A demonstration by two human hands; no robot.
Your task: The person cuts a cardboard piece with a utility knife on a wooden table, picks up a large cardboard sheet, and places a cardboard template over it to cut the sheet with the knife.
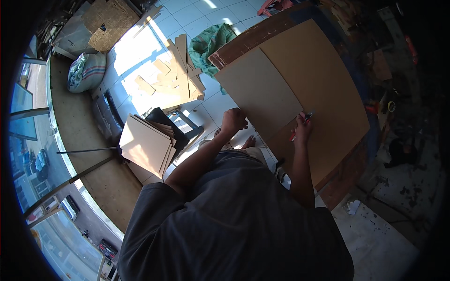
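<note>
A large brown board (335, 98) lies on the worktable to the right, and a smaller greyish rectangular sheet (260, 89) rests on top of it. My right hand (302, 130) is closed round a red utility knife (307, 118), right by the near right corner of the sheet. Curled at the sheet's left edge are the fingers of my left hand (233, 121). Whether they grip that edge is too small to make out.
Left of me, a stack of cut panels (147, 145) sits on a dark stool. Sunlit offcuts (176, 77) are strewn over the tiled floor. Beyond the table's far left corner lies a green sack (211, 42); a stuffed white sack (87, 71) stands by the wall.
</note>
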